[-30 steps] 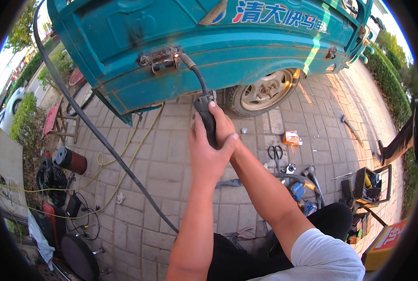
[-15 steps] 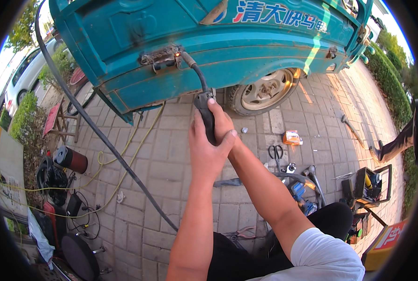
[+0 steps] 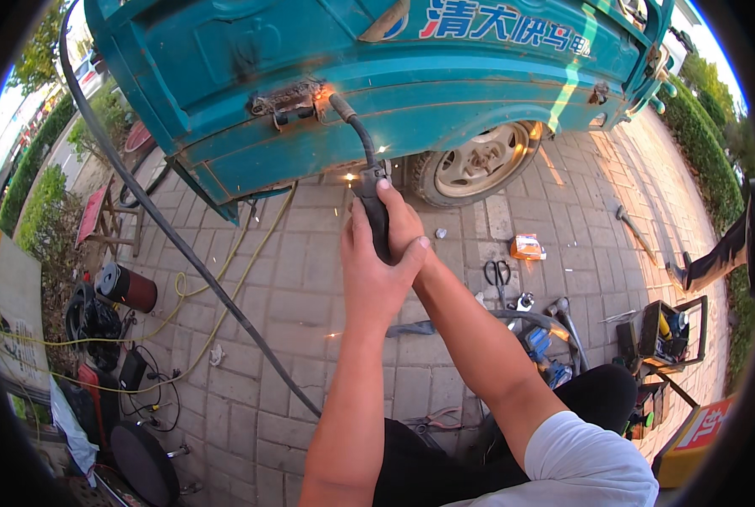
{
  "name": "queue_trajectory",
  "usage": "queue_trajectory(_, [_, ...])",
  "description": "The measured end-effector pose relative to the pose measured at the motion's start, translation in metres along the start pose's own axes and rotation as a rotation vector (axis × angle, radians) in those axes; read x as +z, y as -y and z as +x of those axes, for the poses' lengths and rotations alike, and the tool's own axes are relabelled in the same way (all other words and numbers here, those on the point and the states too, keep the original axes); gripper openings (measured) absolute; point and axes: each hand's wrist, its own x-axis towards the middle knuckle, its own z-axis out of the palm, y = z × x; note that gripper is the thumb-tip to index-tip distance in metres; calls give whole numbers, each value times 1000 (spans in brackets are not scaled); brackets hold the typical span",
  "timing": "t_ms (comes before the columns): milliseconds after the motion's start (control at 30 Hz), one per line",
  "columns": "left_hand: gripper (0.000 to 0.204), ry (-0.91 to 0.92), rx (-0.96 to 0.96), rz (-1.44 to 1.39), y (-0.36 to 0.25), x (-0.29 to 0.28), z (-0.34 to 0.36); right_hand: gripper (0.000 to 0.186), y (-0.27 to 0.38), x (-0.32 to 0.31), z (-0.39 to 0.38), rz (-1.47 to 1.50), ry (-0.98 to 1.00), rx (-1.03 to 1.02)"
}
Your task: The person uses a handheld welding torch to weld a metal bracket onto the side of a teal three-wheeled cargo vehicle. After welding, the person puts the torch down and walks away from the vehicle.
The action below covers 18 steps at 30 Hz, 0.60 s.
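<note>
My right hand (image 3: 404, 226) is closed around the black handle of a welding torch (image 3: 367, 178), its thumb on top. My left hand (image 3: 370, 275) wraps the handle from the left and below, its thumb lying against my right wrist. The torch's bent neck points up and left, its nozzle close to a rough, burnt metal bracket (image 3: 286, 101) on the side panel of a teal cargo vehicle (image 3: 377, 89). An orange glow shows at the bracket's right end, by the nozzle tip. Sparks fly around the torch and below it.
A wheel (image 3: 482, 166) stands right of the torch. A thick black cable (image 3: 183, 242) arcs down the left. On the paving lie scissors (image 3: 497, 274), an orange-white box (image 3: 527, 247), pliers (image 3: 437, 420) and a hammer (image 3: 636, 233). A tool box (image 3: 673, 336) stands right, near another person's leg (image 3: 720, 258).
Sparks now scatter around the torch and over the paving, and the glow by the nozzle is larger. My hands and the torch hold nearly the same place. The white car at far left has gone from view.
</note>
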Motion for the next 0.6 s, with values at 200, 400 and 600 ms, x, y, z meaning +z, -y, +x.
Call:
queue_trajectory(200, [94,-15,15,-2,1,1,1,57,6,1,-1,-75,-5,30])
queue_trajectory(400, [92,-28,29,0,4,0,5,50,8,5,1,-61,16,32])
queue_trajectory(600, [92,-20,23,-17,2,-3,8,51,5,4,7,-93,-8,40])
